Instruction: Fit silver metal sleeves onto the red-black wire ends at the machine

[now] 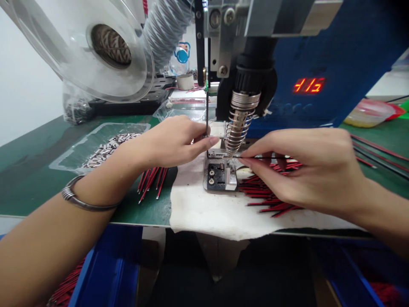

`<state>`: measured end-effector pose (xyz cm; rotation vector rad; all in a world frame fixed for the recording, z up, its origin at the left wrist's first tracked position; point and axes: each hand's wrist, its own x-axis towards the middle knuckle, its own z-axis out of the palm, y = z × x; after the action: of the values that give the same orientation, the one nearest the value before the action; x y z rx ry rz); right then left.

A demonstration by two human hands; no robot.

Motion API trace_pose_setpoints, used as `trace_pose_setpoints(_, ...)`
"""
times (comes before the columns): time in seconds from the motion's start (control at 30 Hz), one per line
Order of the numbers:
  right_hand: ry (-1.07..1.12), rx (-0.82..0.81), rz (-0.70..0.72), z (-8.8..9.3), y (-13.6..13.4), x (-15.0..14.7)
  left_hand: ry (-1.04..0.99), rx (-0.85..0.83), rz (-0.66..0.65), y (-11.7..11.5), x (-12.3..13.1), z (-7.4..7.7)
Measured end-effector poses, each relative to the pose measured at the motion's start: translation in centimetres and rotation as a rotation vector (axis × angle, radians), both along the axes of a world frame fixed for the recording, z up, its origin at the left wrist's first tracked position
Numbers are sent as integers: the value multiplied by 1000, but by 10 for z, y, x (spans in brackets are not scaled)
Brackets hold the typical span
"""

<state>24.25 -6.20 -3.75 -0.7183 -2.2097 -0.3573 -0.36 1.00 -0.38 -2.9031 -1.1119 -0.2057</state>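
Between the thumb and fingertips of my right hand [309, 164] is a thin dark wire [263, 158], its end pointing left at the small metal fixture [220, 175]. Directly above that end is the spring-wrapped tip of a soldering machine [241, 117]. My left hand [174, 143] is closed just left of the tip, thumb and fingers together by the fixture's upper side; whatever they grip is hidden. A pile of red and black wires [265, 198] lies under my right hand on a white cloth [204, 209]. More red wires [153, 181] with bright ends lie below my left wrist.
A clear tray of small metal cylinders [110, 147] sits left, beneath a transparent fume hood [76, 47] with a grey hose [166, 32]. The blue machine housing [300, 106] with red digits rises behind. Blue bins [107, 260] stand below the table edge. Long wires [383, 155] lie right.
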Motion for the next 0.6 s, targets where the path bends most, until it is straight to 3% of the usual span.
trace_pose_setpoints(0.6,-5,-12,5,1,-1,-2,-18,-7,0,0,0,0)
